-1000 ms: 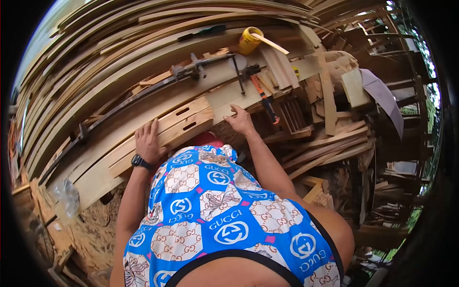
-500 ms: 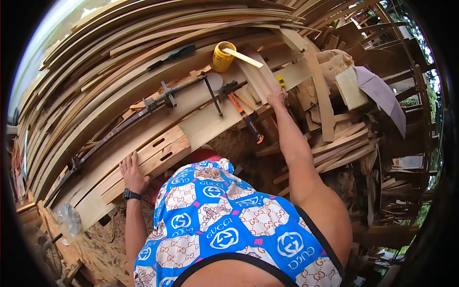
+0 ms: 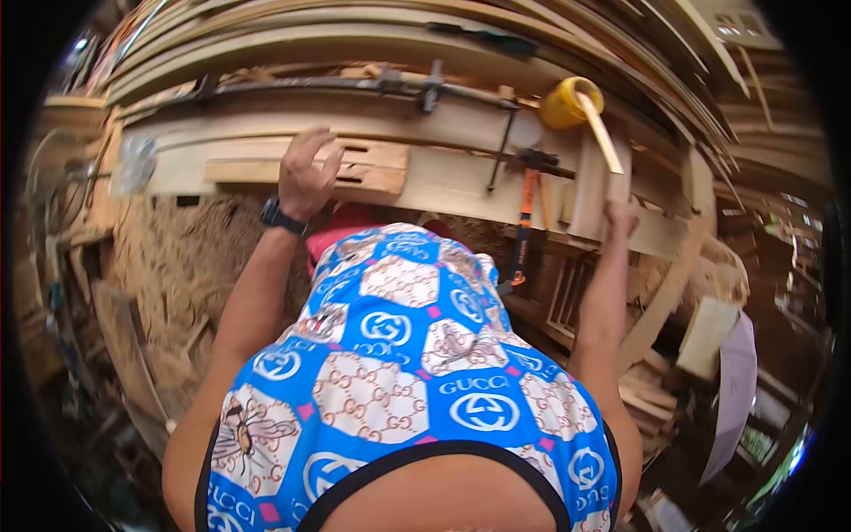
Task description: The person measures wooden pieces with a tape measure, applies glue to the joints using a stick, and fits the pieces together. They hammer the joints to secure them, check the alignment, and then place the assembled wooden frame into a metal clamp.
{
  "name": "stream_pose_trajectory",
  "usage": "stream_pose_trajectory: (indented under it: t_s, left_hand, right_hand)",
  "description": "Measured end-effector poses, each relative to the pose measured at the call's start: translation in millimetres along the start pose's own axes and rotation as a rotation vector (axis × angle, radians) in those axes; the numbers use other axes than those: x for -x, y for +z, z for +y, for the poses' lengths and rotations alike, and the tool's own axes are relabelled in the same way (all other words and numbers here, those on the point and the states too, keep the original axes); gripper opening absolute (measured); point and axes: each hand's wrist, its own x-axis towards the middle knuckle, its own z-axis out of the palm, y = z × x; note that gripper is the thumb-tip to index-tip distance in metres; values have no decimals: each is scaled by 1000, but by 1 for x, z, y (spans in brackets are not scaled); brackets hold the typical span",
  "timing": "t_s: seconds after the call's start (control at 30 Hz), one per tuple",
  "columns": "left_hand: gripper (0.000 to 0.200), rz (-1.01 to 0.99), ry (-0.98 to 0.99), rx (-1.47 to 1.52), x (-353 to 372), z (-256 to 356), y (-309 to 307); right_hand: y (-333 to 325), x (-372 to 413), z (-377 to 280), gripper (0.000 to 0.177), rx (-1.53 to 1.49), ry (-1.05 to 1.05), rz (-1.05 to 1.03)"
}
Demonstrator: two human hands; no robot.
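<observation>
My left hand (image 3: 308, 173), wearing a watch, is over two slotted wooden pieces (image 3: 377, 168) lying side by side on the bench. Its fingers are bent and apart; blur hides whether they touch the wood. On the right, my right hand (image 3: 620, 217) is closed on the near end of a wooden board (image 3: 590, 191) that lies across the bench. Beyond that board stands a yellow jar (image 3: 557, 108) with a flat wooden stick (image 3: 601, 133) leaning out of it. An orange-and-black hammer (image 3: 526, 208) lies left of the board, its handle hanging over the bench edge.
A long bar clamp (image 3: 341, 83) runs along the bench behind the slotted pieces. Near the jar lies a white round lid (image 3: 526, 130). Long planks (image 3: 301, 44) are stacked at the back. A clear plastic bag (image 3: 136, 162) rests at the left end.
The view has turned, so the bench now runs nearly level. My left hand has moved right along the slotted pieces, its fingers now bent. My right hand stays at the board's end.
</observation>
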Motion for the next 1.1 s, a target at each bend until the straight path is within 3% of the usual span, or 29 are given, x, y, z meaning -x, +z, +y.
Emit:
stream_pose_trajectory:
  t_s: [0.03, 0.07, 0.1, 0.13, 0.17, 0.23, 0.3, 0.37, 0.4, 0.47, 0.5, 0.53, 0.57, 0.6, 0.67, 0.7, 0.77, 0.83, 0.87, 0.93, 1.1]
  left_hand:
    - [26, 81, -20, 22, -10, 2, -11]
    - [26, 131, -139, 37, -15, -6, -23]
    - [26, 178, -249, 64, -18, -10, -33]
    - [25, 174, -443, 242, -20, -17, -41]
    - [25, 190, -443, 231, -23, -19, -45]
    - [26, 171, -470, 713, -28, -19, -52]
    - [35, -24, -463, 1011, -42, 22, -54]
    - [74, -262, -339, 1122, -51, 53, -34]
    - [91, -321, -289, 1184, -57, 76, -21]
    - [123, -439, -212, 1339, -64, 118, 4]
    - [122, -460, -161, 1463, -65, 114, 13]
    - [115, -456, -163, 1570, -72, 126, 18]
    - [109, -451, -167, 1682, -78, 133, 25]
    - [94, -390, -298, 1646, -83, 122, 26]
    - [77, -161, -454, 1539, -87, 87, 31]
    - [77, -104, -455, 1456, -88, 75, 24]
    - [77, -53, -404, 1246, -87, 53, 13]
    - [72, -64, -328, 1122, -85, 44, -1]
    - [71, -108, -292, 1026, -83, 35, -6]
    - [70, -154, -265, 840, -77, 27, -12]
    - [72, -140, -383, 761, -43, 50, -19]
  right_hand:
    - [-12, 0, 8, 54, -142, -53, 31]
    - [8, -20, 33, 59, -631, 85, -13]
    - [-6, -21, 39, 67, -762, 101, -205]
    - [-20, -2, 31, 66, -939, 111, -179]
    - [-30, -2, 42, 65, -1060, 91, -185]
    - [-74, 35, 23, 70, -1229, -57, -333]
    - [-119, 100, -30, 74, -1391, -205, -474]
    - [-132, 164, -84, 76, -1520, -307, -564]
    - [-129, 186, -103, 80, -1423, -374, -528]
    - [-138, 245, -157, 97, -1239, -557, -672]
    - [-121, 263, -180, 105, -1265, -701, -834]
    - [-120, 266, -190, 109, -1219, -736, -843]
    - [-114, 260, -196, 99, -1188, -802, -687]
    - [-115, 252, -199, 88, -1115, -781, -500]
    - [-112, 224, -204, 60, -963, -779, -109]
    - [-110, 208, -208, 55, -827, -783, 44]
    - [-100, 171, -210, 59, -240, -936, 263]
    - [-96, 155, -221, 63, 119, -784, 74]
    - [-101, 150, -230, 64, 302, -713, -128]
    - [-84, 131, -241, 58, 373, -696, -136]
    - [-75, 83, -252, 37, 589, -622, -237]
